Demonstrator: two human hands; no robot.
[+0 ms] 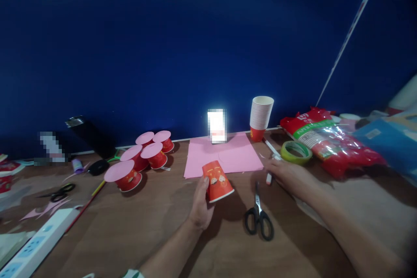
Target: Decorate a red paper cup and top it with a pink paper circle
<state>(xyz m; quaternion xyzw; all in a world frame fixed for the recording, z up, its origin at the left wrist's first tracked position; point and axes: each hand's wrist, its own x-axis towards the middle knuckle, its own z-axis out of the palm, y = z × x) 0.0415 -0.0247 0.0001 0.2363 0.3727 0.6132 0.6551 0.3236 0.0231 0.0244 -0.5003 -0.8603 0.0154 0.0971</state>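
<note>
My left hand (201, 208) is closed around a red paper cup (219, 182) printed with small cartoon figures. The cup is tilted, its wide white rim facing down and toward me. To the right, my right hand (288, 176) rests low over the table, fingers curled together at a short white stick with an orange end (269, 178); the palm side is hidden. Just beyond those fingers lies a flat white strip (273, 149). Black-handled scissors (258, 217) lie between my forearms, blades pointing away. Behind the held cup are pink paper sheets (234, 156).
Several upturned red cups topped with pink discs (153, 151) stand left. A cup stack (261, 115), green tape roll (296, 153) and red cup packet (335, 143) are right. A lit phone (217, 126) stands behind the sheets. A power strip (39, 243) lies front left.
</note>
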